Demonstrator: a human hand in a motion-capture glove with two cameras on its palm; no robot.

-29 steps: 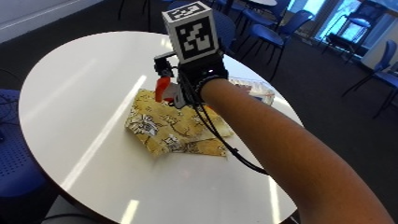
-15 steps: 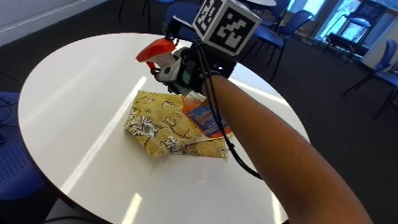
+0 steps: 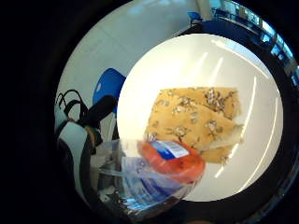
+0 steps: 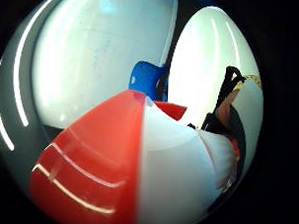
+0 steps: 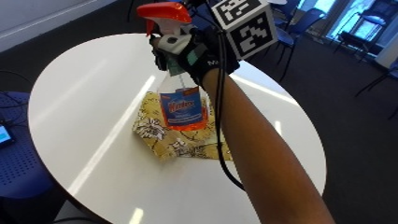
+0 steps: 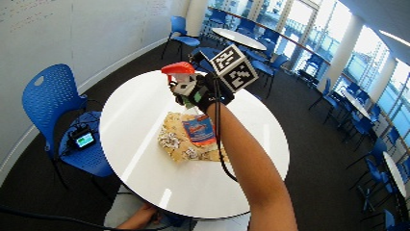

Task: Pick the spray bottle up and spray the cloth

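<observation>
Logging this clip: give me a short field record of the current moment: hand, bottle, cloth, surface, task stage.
hand: gloved right hand grips the bottle's neck, raised above the table
bottle: clear plastic spray bottle with a red trigger head and orange liquid, held upright in the air over the cloth
cloth: yellow patterned cloth, folded, lying flat on the table
surface: round white table
task stage: bottle picked up; no spray visible

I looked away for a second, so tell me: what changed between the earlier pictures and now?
The black-gloved right hand has lifted the clear spray bottle with the orange trigger head from beside the cloth up off the table; it now hangs above the yellow patterned cloth. The fingers are curled round its neck. The cloth stayed put on the round white table.
</observation>
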